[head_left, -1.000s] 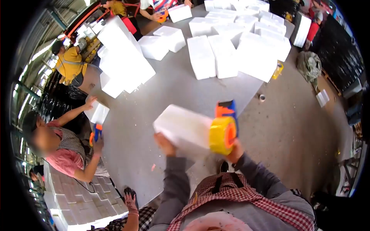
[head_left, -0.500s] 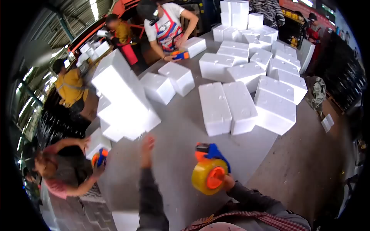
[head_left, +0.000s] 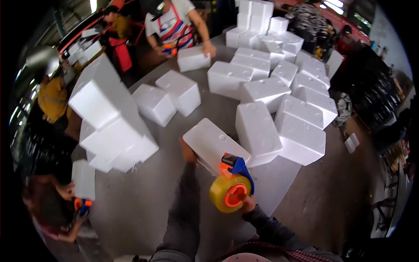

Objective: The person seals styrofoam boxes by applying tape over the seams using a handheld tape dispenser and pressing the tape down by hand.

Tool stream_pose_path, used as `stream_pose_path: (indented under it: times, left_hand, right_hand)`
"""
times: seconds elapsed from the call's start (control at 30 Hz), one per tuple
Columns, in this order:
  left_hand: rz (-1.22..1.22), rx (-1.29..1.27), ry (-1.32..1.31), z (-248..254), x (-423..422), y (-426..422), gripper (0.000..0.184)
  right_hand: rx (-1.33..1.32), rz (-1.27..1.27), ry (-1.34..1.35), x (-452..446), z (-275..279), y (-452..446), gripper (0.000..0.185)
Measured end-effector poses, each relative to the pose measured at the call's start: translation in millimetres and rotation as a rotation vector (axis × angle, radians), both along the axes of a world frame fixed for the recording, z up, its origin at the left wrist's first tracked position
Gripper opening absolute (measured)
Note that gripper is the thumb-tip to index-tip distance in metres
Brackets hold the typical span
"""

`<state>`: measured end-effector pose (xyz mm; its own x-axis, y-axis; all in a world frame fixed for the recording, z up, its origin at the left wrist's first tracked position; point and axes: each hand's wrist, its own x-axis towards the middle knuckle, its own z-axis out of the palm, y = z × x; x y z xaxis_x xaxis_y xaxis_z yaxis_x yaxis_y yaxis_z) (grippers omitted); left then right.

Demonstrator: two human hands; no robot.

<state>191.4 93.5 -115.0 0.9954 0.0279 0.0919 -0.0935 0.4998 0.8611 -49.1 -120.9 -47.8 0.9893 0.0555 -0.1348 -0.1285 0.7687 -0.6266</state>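
My right hand point(head_left: 248, 204) is closed round the handle of a tape dispenser point(head_left: 238, 168), which has a blue and orange body and a large roll of yellowish tape. The dispenser is held above the table and overlaps the near right end of a white foam box point(head_left: 211, 142). At the box's left end is my left hand point(head_left: 188, 151), gripping its side, with the fingers mostly hidden by the box. Another white foam box point(head_left: 259, 133) stands just to the right of this one.
The grey table point(head_left: 144, 201) carries a tall stack of foam boxes point(head_left: 102, 96) at left and many more at right and back. Across it, a person point(head_left: 174, 26) handles a box and tape dispenser. Another person point(head_left: 52, 205) does likewise at left.
My left hand has reached right and taken hold of a foam box, which has come away from its neighbour and turned. The tape dispenser moved slightly left. The person opposite shifted their box.
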Motion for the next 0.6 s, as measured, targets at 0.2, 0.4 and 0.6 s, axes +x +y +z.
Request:
stream_pose_path:
  times: [0.2, 0.4, 0.6]
  left_hand:
    - [0.688, 0.020, 0.265, 79, -256, -8, 0.044]
    - [1.047, 0.566, 0.492, 99, -424, -26, 0.035]
    - [0.092, -0.164, 0.359, 259, -410, -107, 0.020]
  right_hand:
    - [0.185, 0.574, 0.283, -104, 62, -76, 0.041]
    - [-0.333, 0.543, 0.067, -120, 76, -157, 0.054]
    - [-1.251, 0.353, -0.888, -108, 178, -134, 0.061]
